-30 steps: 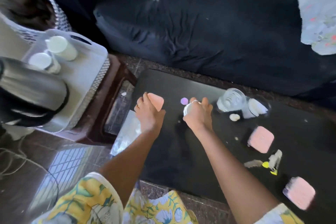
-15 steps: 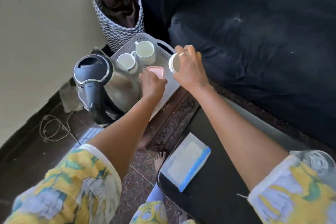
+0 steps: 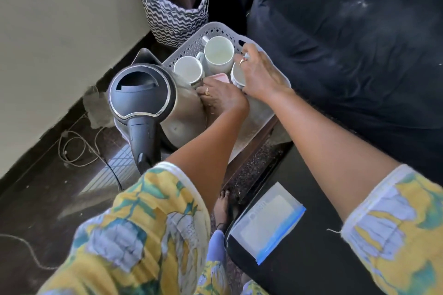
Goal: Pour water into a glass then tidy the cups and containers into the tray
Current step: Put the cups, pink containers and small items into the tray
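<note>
White cups (image 3: 218, 54) sit in a pale grey perforated tray (image 3: 260, 116). The kettle (image 3: 153, 100) is steel with a black lid. Basket (image 3: 171, 15): black-and-white zigzag. Sleeves (image 3: 148, 227): yellow floral.

The kettle (image 3: 184, 112) has a shiny metal body and a dull black plastic lid. The tray (image 3: 187, 55) is pale plastic full of little holes. The cups (image 3: 219, 54) look smooth, glossy white

Head view, steeply down, close
</note>
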`<state>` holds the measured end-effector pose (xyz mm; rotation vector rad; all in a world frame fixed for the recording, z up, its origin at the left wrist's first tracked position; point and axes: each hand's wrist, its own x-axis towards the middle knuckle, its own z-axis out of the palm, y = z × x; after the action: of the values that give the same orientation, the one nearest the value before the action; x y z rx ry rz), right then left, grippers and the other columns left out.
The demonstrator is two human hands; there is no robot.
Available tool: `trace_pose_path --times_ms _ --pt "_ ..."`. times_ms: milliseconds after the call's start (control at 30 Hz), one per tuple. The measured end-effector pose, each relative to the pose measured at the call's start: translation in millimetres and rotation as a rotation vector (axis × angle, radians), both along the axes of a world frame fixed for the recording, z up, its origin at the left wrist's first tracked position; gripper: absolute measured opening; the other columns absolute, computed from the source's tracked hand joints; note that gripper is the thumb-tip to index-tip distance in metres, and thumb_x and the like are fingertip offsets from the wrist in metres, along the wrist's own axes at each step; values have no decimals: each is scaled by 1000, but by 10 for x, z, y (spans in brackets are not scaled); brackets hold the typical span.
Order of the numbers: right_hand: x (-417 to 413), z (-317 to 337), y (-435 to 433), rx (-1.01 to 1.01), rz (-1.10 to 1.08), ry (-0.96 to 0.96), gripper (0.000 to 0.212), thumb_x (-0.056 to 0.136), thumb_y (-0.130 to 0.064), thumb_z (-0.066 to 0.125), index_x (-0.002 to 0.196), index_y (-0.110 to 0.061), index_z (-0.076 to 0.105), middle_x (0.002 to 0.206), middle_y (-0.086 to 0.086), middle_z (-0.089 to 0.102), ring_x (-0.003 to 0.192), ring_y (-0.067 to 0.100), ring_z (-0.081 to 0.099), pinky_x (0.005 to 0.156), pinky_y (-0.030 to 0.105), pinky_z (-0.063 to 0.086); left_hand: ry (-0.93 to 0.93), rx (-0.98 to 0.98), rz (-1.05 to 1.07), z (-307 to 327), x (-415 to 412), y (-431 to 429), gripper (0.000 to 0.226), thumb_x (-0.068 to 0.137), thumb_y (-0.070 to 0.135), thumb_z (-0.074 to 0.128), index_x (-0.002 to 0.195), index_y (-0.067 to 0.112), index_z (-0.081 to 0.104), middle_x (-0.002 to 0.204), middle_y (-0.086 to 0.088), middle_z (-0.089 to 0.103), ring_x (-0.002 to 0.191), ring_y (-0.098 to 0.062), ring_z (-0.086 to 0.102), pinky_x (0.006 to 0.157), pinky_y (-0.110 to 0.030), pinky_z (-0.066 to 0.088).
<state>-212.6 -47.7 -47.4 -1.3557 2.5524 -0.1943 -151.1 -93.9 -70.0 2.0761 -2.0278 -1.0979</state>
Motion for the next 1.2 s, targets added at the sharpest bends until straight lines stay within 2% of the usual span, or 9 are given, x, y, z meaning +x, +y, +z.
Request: trace_pose_path --times_ms 200,333,433,500,600,767,900,1067,1200 --pt "-76 -90 -37 -12 -11 -46 52 85 -16 63 133 -16 44 134 16 31 123 35 34 96 48 43 96 7 192 -96 -145 93 47 96 14 28 140 1 22 154 -20 9 136 -36 21 105 -46 27" --pt "-104 -107 5 -42 17 -33 61 85 -19 64 140 -12 37 133 16 37 123 34 37 102 44 39 149 -140 333 -134 -179 143 44 95 16 30 138 5 27 155 -9 11 137 -27 23 103 -39 30" --pt "-100 -135 25 -87 37 -11 70 87 -13 61 147 -11 24 139 13 41 128 30 37 104 35 33 151 -149 419 -65 -235 157 53 91 18 10 139 4 25 156 -7 10 137 -24 23 103 -34 28" --pt "-99 -131 47 -126 23 4 65 88 -7 57 146 -11 26 141 10 42 131 27 35 100 31 32 192 -170 516 -21 -266 135 57 90 14 -2 141 5 23 156 -5 10 137 -21 24 105 -30 23" --pt "-86 -90 127 -176 15 -11 57 89 1 47 143 -9 33 144 9 39 135 25 32 99 34 34 217 -229 554 -22 -275 151 52 94 13 1 142 5 21 155 -5 16 136 -21 26 108 -27 17" --pt "-1 -146 382 -310 -190 -218 36 97 -20 36 132 -19 43 140 4 41 123 22 43 89 38 39 284 -127 444 -24 -208 245 40 100 13 28 139 6 22 151 -9 17 137 -23 18 101 -20 7" --pt "157 -191 662 -488 -407 -308 33 98 -18 40 127 -8 52 136 11 48 126 22 43 102 33 37 490 -211 196 130 -116 605 26 94 15 45 118 3 44 138 -18 28 122 -29 29 97 -23 15" --pt "490 -250 1254 -660 -688 -353 35 98 -20 45 127 -3 52 132 13 52 122 16 42 101 20 30 641 -257 -270 97 118 1159 30 92 18 46 116 1 46 141 -19 21 129 -34 24 107 -30 18" --pt "745 -267 1880 -809 -978 -410 36 92 -32 47 124 -15 55 127 3 55 118 12 46 102 23 33 665 -248 -551 -2 369 1758 28 90 24 42 110 5 48 139 -18 25 125 -36 28 106 -14 14"
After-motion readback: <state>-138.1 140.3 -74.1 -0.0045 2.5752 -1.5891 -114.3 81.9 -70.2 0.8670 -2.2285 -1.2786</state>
